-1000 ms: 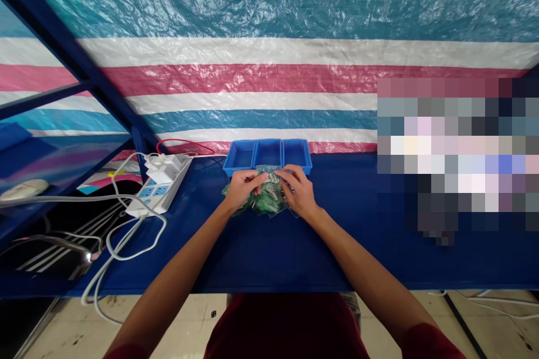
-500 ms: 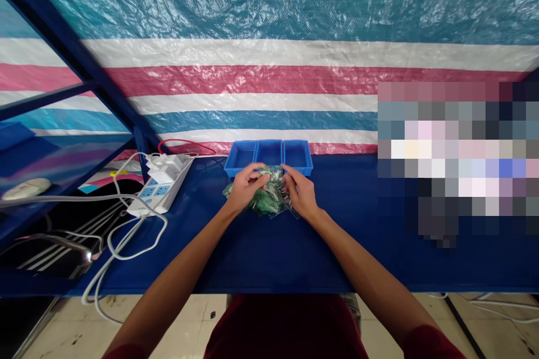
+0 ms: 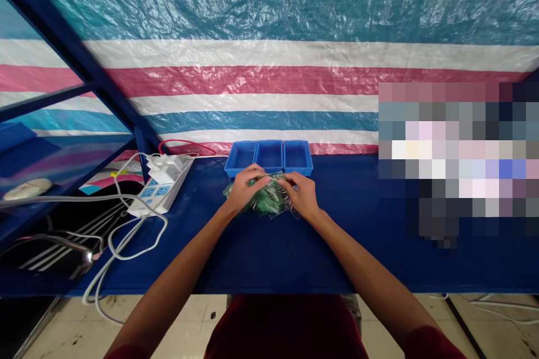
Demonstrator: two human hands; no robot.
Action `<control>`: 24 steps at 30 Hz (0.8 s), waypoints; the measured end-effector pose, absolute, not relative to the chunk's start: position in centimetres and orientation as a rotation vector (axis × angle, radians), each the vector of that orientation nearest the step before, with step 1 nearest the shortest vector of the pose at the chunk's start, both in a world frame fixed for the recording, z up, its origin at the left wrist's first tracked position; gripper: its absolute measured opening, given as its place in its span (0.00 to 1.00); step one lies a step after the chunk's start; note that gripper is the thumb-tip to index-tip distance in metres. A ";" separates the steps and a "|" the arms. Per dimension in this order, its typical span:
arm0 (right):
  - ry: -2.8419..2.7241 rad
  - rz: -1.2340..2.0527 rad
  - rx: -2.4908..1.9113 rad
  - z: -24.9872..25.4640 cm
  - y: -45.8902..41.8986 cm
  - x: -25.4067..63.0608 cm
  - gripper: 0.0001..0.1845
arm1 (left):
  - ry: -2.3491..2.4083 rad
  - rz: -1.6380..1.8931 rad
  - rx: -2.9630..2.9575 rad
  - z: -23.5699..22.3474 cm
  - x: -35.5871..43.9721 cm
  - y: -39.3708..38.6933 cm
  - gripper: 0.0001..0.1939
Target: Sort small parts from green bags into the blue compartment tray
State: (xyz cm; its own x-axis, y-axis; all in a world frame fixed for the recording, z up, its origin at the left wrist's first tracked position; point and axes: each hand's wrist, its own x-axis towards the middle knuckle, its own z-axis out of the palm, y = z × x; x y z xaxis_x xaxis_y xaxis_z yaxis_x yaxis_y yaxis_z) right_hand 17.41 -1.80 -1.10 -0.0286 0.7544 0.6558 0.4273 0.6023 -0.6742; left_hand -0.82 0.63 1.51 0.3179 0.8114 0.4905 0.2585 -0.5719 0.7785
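My left hand (image 3: 246,188) and my right hand (image 3: 304,193) face each other over a pile of small clear and green plastic bags (image 3: 265,203). Thin pieces show inside the bags, too small to name. Between my fingertips is a small clear plastic bag (image 3: 275,177), its edges pinched from both sides, low over the pile. What lies in it is hard to make out. Just beyond my hands stand three blue bins (image 3: 297,173) side by side, their insides showing no contents.
On the left lies a white power strip (image 3: 168,196) with plugs and looping white cables (image 3: 110,241). A blue metal frame (image 3: 80,56) slants up beside it. Behind the blue table (image 3: 269,258) hangs a striped plastic sheet (image 3: 261,81). A pixelated patch covers the right side.
The small clear bag has tilted and dropped a little between my hands. My right fingers have curled in closer to it; the left hand has barely moved.
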 end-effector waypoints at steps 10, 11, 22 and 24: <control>-1.595 0.614 -0.958 -1.2 -2.1 17.4 0.20 | 0.959 1.294 1.809 1.3 -0.2 0.3 0.13; -1.605 0.619 -0.946 -1.1 -2.2 17.4 0.20 | 0.949 1.294 1.753 1.2 -0.2 0.4 0.13; -1.753 0.256 -0.922 -0.8 -2.1 17.7 0.14 | 0.843 1.197 1.549 0.1 -0.3 1.1 0.17; -1.721 0.243 -0.928 -0.8 -2.0 17.7 0.11 | 0.854 1.225 1.610 0.1 -0.5 1.1 0.22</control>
State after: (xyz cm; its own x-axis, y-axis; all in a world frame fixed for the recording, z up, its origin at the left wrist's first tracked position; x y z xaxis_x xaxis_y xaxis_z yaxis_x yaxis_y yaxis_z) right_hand 17.67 -1.99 -0.85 -0.0806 0.6852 0.7238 0.4576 0.6706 -0.5839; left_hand -0.46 1.15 0.06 0.2669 0.9044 0.3330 -0.0008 -0.3454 0.9385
